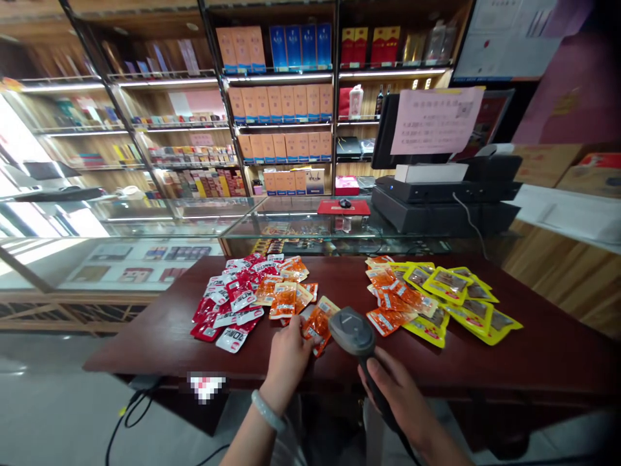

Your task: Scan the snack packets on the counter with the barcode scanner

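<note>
My right hand is wrapped round the handle of a dark grey barcode scanner, whose head points toward an orange snack packet. That packet is pinched in my left hand, just above the table near its front edge. Beyond my left fingers lies a small group of orange packets, next to a heap of red and white packets. Right of the scanner, more orange packets lie against yellow packets with a see-through middle.
The dark red table meets a glass display counter at its far side. A monitor with a pink paper sheet stands on a black cash drawer. A mouse sits on a red mat. Cables hang at the lower left.
</note>
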`<state>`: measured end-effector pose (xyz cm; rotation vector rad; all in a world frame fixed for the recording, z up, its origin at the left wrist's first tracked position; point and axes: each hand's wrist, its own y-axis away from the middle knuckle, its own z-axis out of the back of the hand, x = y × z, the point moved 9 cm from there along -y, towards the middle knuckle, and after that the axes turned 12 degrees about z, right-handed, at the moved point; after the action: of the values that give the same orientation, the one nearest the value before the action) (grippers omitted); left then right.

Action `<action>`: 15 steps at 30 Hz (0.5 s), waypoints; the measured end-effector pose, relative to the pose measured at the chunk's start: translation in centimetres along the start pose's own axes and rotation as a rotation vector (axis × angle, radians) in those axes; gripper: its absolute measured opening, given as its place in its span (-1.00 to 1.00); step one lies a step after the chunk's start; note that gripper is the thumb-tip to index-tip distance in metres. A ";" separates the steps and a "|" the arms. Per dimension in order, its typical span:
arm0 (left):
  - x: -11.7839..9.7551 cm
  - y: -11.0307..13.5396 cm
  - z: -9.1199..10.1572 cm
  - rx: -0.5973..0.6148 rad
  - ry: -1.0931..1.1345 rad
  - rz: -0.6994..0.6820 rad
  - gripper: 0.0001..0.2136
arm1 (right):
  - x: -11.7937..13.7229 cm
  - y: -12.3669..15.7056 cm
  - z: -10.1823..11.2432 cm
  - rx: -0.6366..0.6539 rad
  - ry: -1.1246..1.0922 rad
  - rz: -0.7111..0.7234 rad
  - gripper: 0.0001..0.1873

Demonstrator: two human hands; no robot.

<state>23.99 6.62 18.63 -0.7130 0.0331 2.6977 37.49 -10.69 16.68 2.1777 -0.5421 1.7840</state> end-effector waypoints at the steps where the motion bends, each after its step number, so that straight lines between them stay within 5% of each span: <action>1: 0.0 -0.2 0.4 -0.016 -0.016 0.003 -0.72 | -0.3 -0.1 0.0 -0.016 -0.004 -0.016 -0.45; 10: 1.0 -6.8 5.8 -0.223 -0.256 0.168 -0.48 | -1.5 -0.9 1.4 -0.163 -0.048 -0.049 -0.44; 15: -1.3 -7.5 4.9 -0.296 -0.292 0.119 -0.30 | -0.8 -1.0 2.0 -0.108 -0.037 -0.008 -0.46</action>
<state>25.23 13.74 23.98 -0.3970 -0.4154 2.9269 39.55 -10.62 15.48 2.1403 -0.6221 1.6724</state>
